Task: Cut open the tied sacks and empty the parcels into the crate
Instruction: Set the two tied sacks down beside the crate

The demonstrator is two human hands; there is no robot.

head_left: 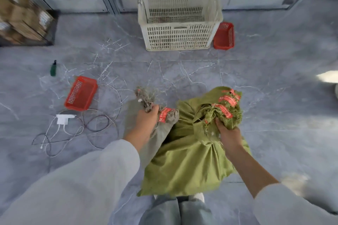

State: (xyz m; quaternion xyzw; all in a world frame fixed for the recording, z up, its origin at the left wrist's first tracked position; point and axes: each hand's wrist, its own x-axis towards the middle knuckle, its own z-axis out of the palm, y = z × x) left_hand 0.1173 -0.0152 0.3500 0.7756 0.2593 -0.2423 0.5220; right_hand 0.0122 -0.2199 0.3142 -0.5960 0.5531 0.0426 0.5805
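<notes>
My left forearm (139, 133) and the green sack (182, 160) hide most of the grey sack (158, 139). The cropped rack (23, 14) is blurred, and I can't identify the small green item (53, 68).

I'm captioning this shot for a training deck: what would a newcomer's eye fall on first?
The bright green sack in the lower middle stands out first, its bunched, red-tagged neck gripped by the right hand. Beside it, the left hand grips the neck of a grey sack. Beyond them, a white crate stands by the far wall, with a red basket at its right side.
</notes>
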